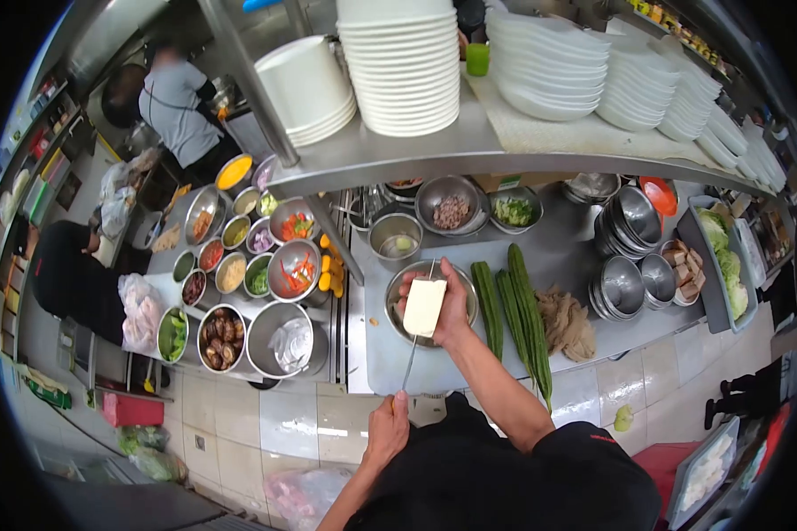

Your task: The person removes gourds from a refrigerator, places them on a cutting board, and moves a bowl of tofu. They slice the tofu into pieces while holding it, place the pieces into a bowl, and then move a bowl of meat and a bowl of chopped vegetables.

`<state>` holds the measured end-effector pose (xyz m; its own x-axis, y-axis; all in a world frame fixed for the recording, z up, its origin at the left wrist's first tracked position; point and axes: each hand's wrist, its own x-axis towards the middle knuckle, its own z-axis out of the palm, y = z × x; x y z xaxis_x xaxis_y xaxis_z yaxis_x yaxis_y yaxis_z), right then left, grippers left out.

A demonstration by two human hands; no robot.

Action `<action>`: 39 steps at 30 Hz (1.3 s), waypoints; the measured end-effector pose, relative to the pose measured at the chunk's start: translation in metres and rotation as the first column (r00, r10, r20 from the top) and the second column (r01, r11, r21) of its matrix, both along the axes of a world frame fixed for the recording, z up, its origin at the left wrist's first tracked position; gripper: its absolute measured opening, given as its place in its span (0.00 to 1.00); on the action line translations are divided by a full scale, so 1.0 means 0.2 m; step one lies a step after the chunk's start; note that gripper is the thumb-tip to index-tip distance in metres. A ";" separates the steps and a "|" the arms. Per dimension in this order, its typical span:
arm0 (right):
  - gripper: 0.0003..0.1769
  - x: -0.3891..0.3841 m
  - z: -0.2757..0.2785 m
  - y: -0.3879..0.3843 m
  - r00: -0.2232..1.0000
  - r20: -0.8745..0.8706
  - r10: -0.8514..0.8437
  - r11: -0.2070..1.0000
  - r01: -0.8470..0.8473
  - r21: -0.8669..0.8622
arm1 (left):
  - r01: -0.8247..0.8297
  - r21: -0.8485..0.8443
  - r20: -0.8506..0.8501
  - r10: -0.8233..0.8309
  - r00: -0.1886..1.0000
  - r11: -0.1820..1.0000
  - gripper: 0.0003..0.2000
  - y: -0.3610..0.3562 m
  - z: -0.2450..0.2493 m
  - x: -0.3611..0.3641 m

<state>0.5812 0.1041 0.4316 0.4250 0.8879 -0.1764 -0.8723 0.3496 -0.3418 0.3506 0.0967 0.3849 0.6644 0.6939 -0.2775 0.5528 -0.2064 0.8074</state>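
Note:
A pale yellow, smooth rectangular block of tofu [425, 308] lies in my right hand [453, 305], palm up with the fingers curled round it. My left hand [388, 431], lower and closer to my body, is closed round the handle of a thin metal knife [411, 365]. Its blade appears almost edge-on and runs up to the tofu; a thin tip shows past the far end. How deep the blade sits in the block cannot be made out. Directly below the tofu stands a steel bowl [396, 292] on a pale cutting board [385, 367].
Long green ridged gourds [527, 310] and a crumpled brown cloth [565, 326] lie to the right. Stacked steel bowls [622, 288] stand beyond them. Several containers of cut vegetables, including a mushroom pot [223, 341], fill the left side. An overhead shelf [390, 162] holds white dishes. Two people are at left.

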 end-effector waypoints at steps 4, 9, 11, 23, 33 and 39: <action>0.38 0.04 -0.03 -0.03 0.995 -0.042 -0.089 0.994 0.086 -0.073 | 0.006 -0.032 0.104 -0.003 0.995 0.999 0.29 -0.01 -0.03 0.01; 0.35 0.09 -0.08 -0.09 0.972 -0.030 -0.234 0.963 0.228 -0.141 | -0.056 -0.410 -0.014 0.055 0.998 0.910 0.30 -0.03 0.11 0.06; 0.31 0.11 -0.09 -0.13 0.978 -0.028 -0.209 0.976 0.206 -0.069 | -0.058 -0.465 -0.056 0.036 0.998 0.883 0.30 -0.02 0.18 0.08; 0.25 0.22 -0.27 -0.19 0.995 0.056 -0.077 0.995 0.073 0.068 | -0.042 -0.623 -0.109 -0.033 0.994 0.781 0.31 0.01 0.31 0.16; 0.26 0.23 -0.18 -0.21 0.993 0.109 -0.032 0.999 0.035 -0.021 | 0.026 -0.769 -0.018 -0.062 0.998 0.639 0.29 0.05 0.40 0.12; 0.29 0.27 -0.16 -0.21 0.990 0.142 0.024 0.998 -0.016 -0.054 | 0.075 -0.857 0.037 -0.083 0.996 0.510 0.29 0.08 0.47 0.07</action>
<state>0.6343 0.0612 0.3988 0.4314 0.8874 -0.1624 -0.8200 0.3107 -0.4808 0.3643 0.1129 0.4799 0.6991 0.0611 -0.7125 0.5768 0.5407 0.6123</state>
